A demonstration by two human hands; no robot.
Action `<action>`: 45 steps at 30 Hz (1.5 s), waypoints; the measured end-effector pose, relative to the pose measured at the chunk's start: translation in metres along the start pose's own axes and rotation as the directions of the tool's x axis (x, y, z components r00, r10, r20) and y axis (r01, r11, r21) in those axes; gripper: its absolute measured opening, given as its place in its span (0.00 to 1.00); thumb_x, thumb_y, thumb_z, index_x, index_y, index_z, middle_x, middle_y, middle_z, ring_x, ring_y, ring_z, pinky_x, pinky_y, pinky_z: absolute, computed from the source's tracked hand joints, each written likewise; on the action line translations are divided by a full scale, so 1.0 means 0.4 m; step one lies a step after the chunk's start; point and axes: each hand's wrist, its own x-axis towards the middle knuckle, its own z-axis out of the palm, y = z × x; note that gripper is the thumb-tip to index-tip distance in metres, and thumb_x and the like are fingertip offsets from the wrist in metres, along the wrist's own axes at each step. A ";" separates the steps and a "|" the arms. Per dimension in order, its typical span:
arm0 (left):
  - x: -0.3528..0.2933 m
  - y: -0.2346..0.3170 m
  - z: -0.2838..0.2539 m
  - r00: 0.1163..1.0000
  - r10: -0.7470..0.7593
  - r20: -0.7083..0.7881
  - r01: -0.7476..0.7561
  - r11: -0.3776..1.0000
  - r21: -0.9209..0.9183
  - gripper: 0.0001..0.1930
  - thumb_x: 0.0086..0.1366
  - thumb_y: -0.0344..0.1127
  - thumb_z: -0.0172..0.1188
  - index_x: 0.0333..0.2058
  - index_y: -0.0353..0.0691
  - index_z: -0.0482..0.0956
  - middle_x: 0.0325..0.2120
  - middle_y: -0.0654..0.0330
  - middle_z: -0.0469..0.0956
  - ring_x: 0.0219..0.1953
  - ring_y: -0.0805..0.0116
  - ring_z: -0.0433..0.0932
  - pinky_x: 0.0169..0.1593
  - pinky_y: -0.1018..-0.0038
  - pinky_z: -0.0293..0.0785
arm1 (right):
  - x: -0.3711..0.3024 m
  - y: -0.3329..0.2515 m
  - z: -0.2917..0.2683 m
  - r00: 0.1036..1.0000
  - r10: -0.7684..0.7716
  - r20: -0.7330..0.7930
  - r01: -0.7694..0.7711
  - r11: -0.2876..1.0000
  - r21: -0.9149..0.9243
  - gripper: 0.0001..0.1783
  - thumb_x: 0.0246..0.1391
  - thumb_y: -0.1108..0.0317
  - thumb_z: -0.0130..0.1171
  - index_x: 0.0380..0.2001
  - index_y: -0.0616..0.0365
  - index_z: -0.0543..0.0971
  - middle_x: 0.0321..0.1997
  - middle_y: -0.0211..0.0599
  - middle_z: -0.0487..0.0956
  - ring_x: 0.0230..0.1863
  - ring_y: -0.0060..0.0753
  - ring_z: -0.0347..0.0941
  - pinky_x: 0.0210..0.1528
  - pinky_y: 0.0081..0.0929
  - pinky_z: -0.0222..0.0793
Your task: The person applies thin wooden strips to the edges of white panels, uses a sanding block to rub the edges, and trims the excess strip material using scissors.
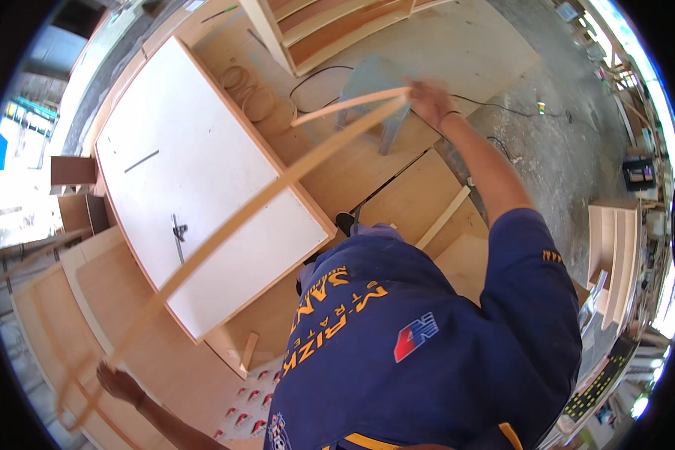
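A long, thin, pale wood-coloured edging strip [236, 221] runs diagonally between my hands, bending back in a loop at either end. At the upper right, my right hand [430, 103] is closed around the strip near its bend, a little blurred. My left hand [120, 384] is at the lower left with its fingers against the strip where it passes; they look closed on it, though finger detail is small. Beneath the strip lies a large white-topped wooden cabinet or box [225, 161], with a dark metal clamp-like tool [178, 229] on its surface.
A light blue plastic stool [386, 79] stands beyond my body, with a black cable [319, 73] near it. Coiled strip [256, 103] lies beside the white top. An open wooden shelf unit [341, 34] is at the back, another small one [615, 255] at right.
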 end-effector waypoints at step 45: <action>-0.113 0.262 -0.461 0.799 -0.287 0.528 0.507 0.793 -0.337 0.10 0.47 0.25 0.62 0.20 0.36 0.67 0.16 0.58 0.64 0.18 0.66 0.63 0.23 0.73 0.61 | -0.162 -0.779 0.047 0.695 -0.710 0.112 0.300 0.428 0.853 0.09 0.46 0.64 0.49 0.25 0.58 0.73 0.27 0.50 0.75 0.32 0.55 0.71 0.35 0.44 0.65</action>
